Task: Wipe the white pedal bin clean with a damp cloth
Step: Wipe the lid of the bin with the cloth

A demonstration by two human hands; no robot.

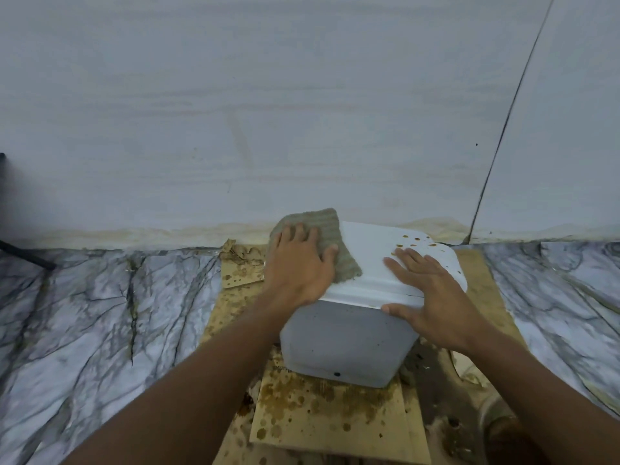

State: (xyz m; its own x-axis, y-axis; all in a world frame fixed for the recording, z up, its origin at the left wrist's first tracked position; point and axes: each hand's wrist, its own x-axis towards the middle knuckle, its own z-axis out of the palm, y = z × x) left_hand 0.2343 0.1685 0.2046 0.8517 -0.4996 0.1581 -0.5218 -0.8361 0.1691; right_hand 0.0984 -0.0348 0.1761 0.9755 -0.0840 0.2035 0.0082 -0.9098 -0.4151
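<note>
Head view: the white pedal bin (349,340) stands at lower centre on stained cardboard (322,417), against the wall (268,112). The left hand (298,266) presses a grey-green cloth (322,229) flat on the lid's left part, fingers spread. The right hand (432,297) rests open on the lid's right edge, fingers apart, near brown spots (414,241).

Both forearms are bare, with no sleeves, and the left hand (298,263) and right hand (436,297) ungloved.
</note>
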